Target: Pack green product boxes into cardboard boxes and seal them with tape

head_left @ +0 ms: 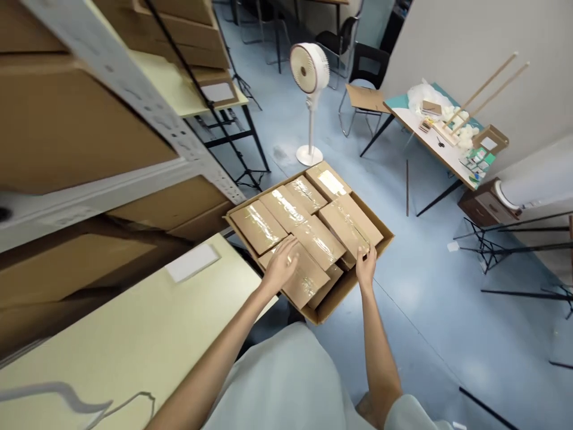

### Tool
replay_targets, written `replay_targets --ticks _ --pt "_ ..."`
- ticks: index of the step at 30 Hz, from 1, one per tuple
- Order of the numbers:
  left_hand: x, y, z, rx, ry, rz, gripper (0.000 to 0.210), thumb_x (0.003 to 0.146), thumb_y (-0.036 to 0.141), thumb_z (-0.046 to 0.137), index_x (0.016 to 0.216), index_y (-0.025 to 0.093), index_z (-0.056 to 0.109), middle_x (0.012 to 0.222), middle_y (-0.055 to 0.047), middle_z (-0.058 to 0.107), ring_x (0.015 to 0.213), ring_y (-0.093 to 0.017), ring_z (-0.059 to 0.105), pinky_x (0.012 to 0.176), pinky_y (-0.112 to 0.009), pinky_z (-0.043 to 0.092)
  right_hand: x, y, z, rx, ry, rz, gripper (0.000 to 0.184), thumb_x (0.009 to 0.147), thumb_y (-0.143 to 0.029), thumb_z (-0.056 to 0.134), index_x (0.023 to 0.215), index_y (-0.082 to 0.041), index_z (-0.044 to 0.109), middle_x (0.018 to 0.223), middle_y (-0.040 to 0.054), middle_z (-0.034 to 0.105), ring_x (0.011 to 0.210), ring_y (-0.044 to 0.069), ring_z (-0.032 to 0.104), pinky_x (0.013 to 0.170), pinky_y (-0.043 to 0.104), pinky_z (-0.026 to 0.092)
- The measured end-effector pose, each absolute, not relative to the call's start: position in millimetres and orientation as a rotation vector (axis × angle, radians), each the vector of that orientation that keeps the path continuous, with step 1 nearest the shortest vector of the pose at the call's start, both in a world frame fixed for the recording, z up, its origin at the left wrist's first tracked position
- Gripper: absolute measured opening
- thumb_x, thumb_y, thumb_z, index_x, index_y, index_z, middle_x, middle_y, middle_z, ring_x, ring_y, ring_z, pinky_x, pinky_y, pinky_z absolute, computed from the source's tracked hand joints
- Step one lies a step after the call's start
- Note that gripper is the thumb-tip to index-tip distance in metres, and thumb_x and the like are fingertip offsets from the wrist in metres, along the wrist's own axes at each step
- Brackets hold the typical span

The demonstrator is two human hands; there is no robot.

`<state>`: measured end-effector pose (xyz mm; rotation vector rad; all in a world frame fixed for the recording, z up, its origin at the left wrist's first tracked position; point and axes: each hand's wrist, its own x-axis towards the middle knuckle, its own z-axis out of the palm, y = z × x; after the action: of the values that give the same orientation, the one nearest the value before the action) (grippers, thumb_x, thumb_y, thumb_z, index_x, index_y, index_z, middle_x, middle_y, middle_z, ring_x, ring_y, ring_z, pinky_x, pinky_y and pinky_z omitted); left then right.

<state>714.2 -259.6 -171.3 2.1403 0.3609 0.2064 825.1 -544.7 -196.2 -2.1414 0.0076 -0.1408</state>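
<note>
A large open cardboard box (344,298) stands in front of me, filled with several small tape-sealed cartons. My left hand (281,266) lies over the near-left carton (308,276), its fingers stretched out and slightly bent. At the right side, my right hand (366,266) has thumb and fingers curled at the near end of another carton (351,222). That carton sits a little higher than its neighbours and at a slight angle. At the far corner, a carton (329,181) bears a white label. Part of a lower carton (326,286) shows in the gap between them.
On my left are a pale yellow table (147,322) and a metal shelf rack (165,128) holding large cartons. A white fan (310,101) stands on the blue floor beyond the box. Further right are a chair (367,65), a cluttered table (421,128) and black metal legs (483,245).
</note>
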Motion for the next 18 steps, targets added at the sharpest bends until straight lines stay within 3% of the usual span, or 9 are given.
replay_targets --ticks 6,14,18 --pt "569 -224 -135 2.038 0.859 0.572 0.040 0.106 0.048 0.057 0.134 0.027 0.076 0.149 -0.011 0.076 0.151 -0.032 0.064 0.130 -0.057 0.050 771 -455 -152 -1.984 -0.372 0.145 0.066 0.110 -0.066 0.057 0.155 -0.019 0.066 0.165 0.0213 0.062 0.156 0.034 0.058 0.133 0.058 0.046" --pt "394 -240 -77 1.816 1.305 1.024 0.022 0.106 0.047 0.064 0.103 0.028 0.076 0.141 -0.009 0.080 0.146 -0.031 0.067 0.127 -0.057 0.052 660 -335 -102 -1.631 -0.837 0.585 0.060 0.108 -0.062 0.065 0.149 -0.018 0.071 0.158 0.0201 0.069 0.147 0.033 0.068 0.128 0.055 0.053" --pt "299 -269 -60 1.721 1.478 1.249 0.021 0.106 0.044 0.066 0.098 0.027 0.074 0.139 -0.010 0.080 0.145 -0.030 0.069 0.127 -0.055 0.053 574 -304 -73 -1.510 -1.056 0.700 0.052 0.108 -0.060 0.066 0.142 -0.021 0.076 0.150 0.0179 0.075 0.137 0.032 0.073 0.122 0.054 0.059"
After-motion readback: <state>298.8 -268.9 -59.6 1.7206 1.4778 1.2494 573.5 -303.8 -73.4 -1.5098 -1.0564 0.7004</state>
